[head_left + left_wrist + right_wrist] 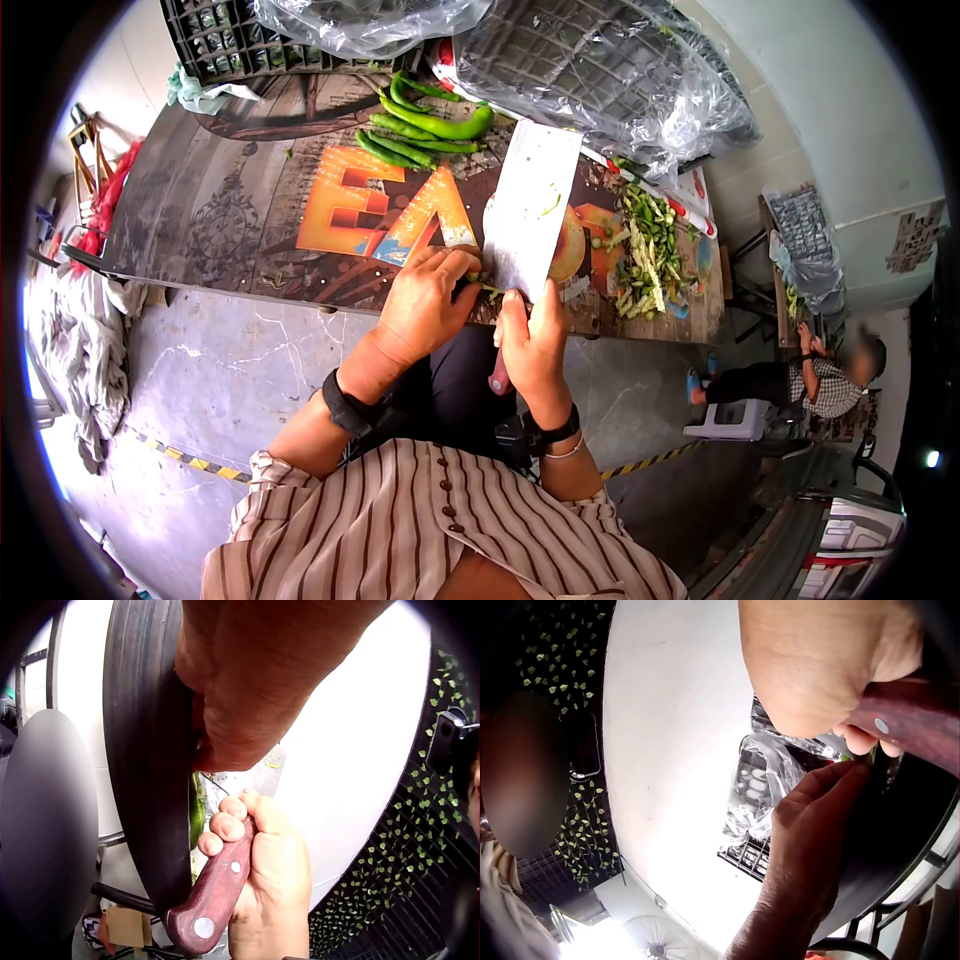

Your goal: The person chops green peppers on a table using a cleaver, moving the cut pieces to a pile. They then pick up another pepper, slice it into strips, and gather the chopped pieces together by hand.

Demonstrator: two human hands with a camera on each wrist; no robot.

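Observation:
My right hand [535,340] grips a cleaver by its dark red wooden handle [217,892], fingers curled round it. The wide pale blade [535,190] points away over the table, with a green scrap stuck on it. Beside the blade's near end, my left hand [432,295] pinches a small piece of green chili pepper [482,284] close to the table's front edge; its fingers hide most of the piece. Several whole green chili peppers [430,128] lie farther back. A heap of chopped green pepper [650,250] spreads to the right of the cleaver.
Black plastic crates [230,40] and a crate under clear plastic [600,70] line the table's back. The printed table [200,200] ends just in front of my hands. Another person [825,375] sits at the far right, near a second wrapped crate [805,235].

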